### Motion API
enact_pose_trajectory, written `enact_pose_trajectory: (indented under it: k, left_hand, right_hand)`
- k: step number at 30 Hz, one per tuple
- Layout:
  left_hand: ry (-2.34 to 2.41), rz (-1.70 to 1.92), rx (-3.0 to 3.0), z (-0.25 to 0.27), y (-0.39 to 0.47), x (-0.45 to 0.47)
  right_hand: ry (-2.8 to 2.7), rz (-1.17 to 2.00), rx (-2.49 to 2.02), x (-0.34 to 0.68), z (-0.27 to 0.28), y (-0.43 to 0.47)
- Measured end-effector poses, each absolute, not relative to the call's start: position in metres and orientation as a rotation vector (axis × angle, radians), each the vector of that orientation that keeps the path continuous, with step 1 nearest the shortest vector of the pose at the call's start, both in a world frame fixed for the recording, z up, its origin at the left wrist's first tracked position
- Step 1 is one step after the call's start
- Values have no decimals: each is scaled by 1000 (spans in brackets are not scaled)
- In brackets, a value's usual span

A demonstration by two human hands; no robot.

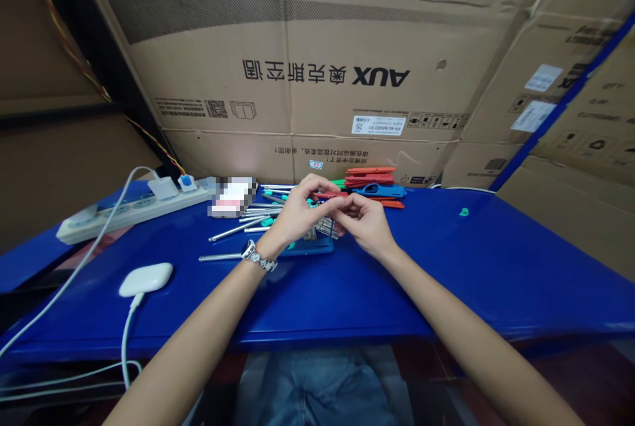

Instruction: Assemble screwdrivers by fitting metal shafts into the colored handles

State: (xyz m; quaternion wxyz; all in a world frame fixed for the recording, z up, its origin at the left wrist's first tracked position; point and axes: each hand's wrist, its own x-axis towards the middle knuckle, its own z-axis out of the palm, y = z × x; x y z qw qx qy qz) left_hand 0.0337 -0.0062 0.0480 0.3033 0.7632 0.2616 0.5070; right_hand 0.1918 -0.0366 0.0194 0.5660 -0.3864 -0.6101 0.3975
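My left hand (305,208), with a silver watch (248,251) on its wrist, is closed in a pinch over the pile on the blue table. My right hand (370,222) meets it fingertip to fingertip, also pinching. What sits between the fingers is too small and hidden to name. Just behind the fingertips shows a red plastic piece (327,194). Several thin metal rods (233,230) with teal ends lie by my left hand. Beneath the hands is a blue plastic handle (317,247) in line with a rod. Red plastic handles (370,179) and a blue slotted handle (380,190) lie behind my right hand.
A white power strip (133,211) with plugs runs along the left back. A pixelated phone-like object (232,197) lies beside the rods. A white earbud case (149,278) with a cable sits at left. A small green piece (464,212) lies at right. Cardboard (198,69) walls the back.
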Motion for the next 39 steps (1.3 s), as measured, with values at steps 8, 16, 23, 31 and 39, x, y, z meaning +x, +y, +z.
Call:
enact_pose_trajectory:
  k: [8, 16, 23, 31, 39]
  left_hand:
    - [670, 1365, 2023, 47, -6, 37]
    - [640, 1264, 2103, 49, -6, 31]
    - [652, 1353, 2049, 46, -3, 34]
    - [625, 1255, 2089, 50, -5, 29]
    - [695, 1430, 2023, 47, -4, 37]
  right_hand:
    - [-1580, 757, -909, 193, 19, -40]
    - [-1573, 883, -948, 194, 28, -43]
    - [-1543, 856, -912, 191, 26, -42]
    - [-1651, 834, -938, 197, 29, -42]
    - [-1553, 669, -950, 190, 19, -38]
